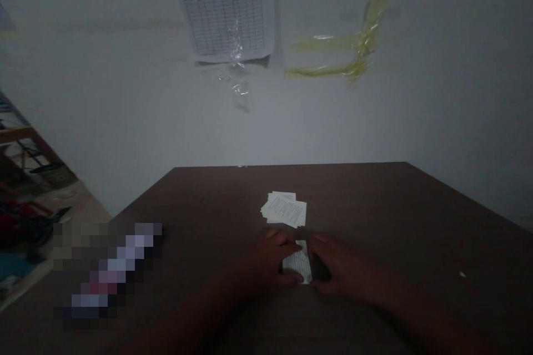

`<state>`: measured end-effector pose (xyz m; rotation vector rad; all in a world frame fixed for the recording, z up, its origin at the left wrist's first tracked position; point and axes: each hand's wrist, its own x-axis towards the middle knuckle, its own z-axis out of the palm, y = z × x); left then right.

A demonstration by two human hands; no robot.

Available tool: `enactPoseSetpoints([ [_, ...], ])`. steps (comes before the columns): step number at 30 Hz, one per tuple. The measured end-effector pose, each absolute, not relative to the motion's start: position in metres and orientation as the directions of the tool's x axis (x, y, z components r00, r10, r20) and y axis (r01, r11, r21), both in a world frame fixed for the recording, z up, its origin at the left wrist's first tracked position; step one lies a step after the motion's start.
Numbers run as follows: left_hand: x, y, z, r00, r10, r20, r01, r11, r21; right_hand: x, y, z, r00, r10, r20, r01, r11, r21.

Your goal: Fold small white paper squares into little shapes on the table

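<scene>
A small slip of paper with printed lines lies low over the brown table, between my two hands. My left hand is curled at its left side, thumb and a fingertip overlapping the paper. On the opposite side, my right hand curves with its fingertip and thumb at the slip's right edge, leaving a dark gap inside the grip. Just beyond my hands sits a loose, fanned pile of printed paper slips. The dim light hides whether the held paper is one sheet or several.
The brown table meets a pale wall. A taped printed chart and yellow tape strips are on the wall. A blurred-out long object lies at left; a tiny white scrap at right.
</scene>
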<state>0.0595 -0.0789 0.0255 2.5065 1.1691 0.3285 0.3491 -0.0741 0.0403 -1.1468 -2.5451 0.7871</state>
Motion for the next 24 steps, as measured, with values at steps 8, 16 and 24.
enactPoseSetpoints([
  [8,0.059,-0.081,0.033,0.637,0.770,0.043,0.693,-0.596,0.406,0.347,-0.067,0.043,-0.639,0.769,-0.026,0.629,0.503,-0.592],
  [16,0.060,-0.083,0.039,0.644,0.763,0.055,0.685,-0.607,0.402,0.348,-0.061,0.038,-0.600,0.799,-0.032,0.650,0.464,-0.602],
  [24,0.061,-0.082,0.037,0.654,0.755,0.046,0.680,-0.614,0.400,0.353,-0.048,0.020,-0.651,0.755,0.079,0.581,0.563,-0.588],
])
